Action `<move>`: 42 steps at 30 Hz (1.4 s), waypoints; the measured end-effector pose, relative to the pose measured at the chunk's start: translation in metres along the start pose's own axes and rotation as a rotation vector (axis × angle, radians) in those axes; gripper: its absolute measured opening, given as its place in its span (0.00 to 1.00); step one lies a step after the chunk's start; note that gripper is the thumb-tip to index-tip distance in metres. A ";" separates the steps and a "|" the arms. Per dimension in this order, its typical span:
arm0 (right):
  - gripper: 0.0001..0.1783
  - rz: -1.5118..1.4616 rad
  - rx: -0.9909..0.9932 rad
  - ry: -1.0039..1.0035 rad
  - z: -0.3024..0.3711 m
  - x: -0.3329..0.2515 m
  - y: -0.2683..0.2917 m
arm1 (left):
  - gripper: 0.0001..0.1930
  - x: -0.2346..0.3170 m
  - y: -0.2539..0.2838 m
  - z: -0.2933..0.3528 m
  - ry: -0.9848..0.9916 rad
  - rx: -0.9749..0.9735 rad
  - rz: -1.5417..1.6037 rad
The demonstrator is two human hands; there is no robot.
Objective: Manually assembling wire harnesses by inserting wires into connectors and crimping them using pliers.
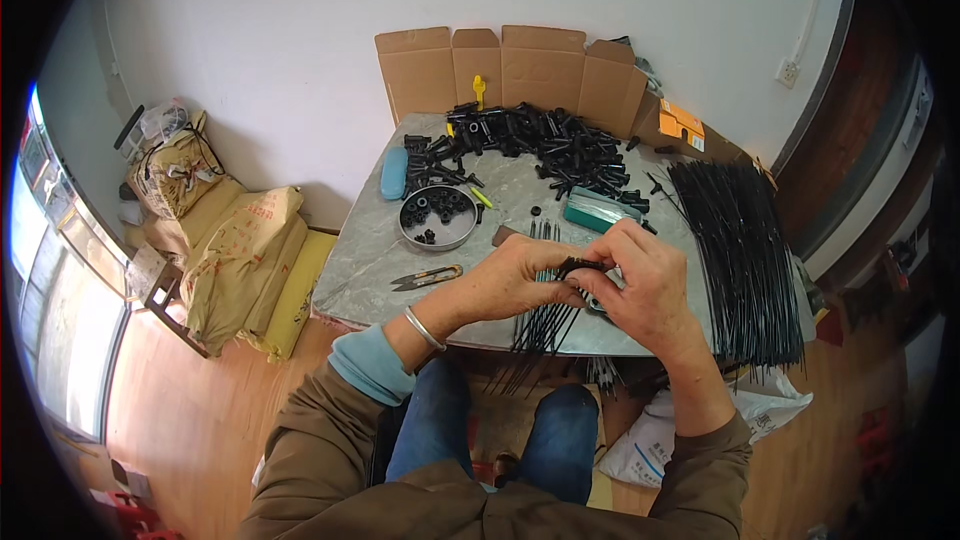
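Grey tabletop [370, 260] carries a far heap of black plastic parts [545, 145]. Left hand [515, 275] and right hand [645, 285] meet at the near edge, fingers closed on a small black fitting [580, 264] above a bundle of thin black rods [545, 325].

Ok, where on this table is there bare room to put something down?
Bare tabletop lies left of the round dish, running down past the snips to the near left corner. The back holds a heap of black parts, the right a spread of black rods, and both hands fill the middle.
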State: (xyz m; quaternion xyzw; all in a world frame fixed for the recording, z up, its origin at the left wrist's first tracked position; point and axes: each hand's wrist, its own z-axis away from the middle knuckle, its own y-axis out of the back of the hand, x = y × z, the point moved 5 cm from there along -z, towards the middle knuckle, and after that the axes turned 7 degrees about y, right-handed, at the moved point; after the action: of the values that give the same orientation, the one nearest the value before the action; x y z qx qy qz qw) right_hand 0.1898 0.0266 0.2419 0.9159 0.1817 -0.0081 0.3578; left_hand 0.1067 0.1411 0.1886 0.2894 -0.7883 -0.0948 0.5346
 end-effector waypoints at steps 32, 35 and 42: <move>0.08 0.218 0.016 0.059 -0.019 -0.008 -0.033 | 0.39 -0.099 -0.068 0.048 -0.055 -0.053 -0.658; 0.06 -0.055 -0.002 -0.093 -0.033 0.000 -0.020 | 0.47 -0.112 -0.069 0.050 -0.059 -0.026 -0.554; 0.09 -0.214 0.051 -0.655 0.026 0.181 -0.075 | 0.49 -0.114 -0.067 0.051 -0.051 -0.028 -0.595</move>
State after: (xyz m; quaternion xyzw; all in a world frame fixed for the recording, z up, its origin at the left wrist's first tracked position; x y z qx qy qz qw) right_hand 0.3361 0.1198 0.1471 0.8491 0.1520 -0.3438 0.3712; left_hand 0.1142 0.1417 0.0465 0.4978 -0.6807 -0.2655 0.4672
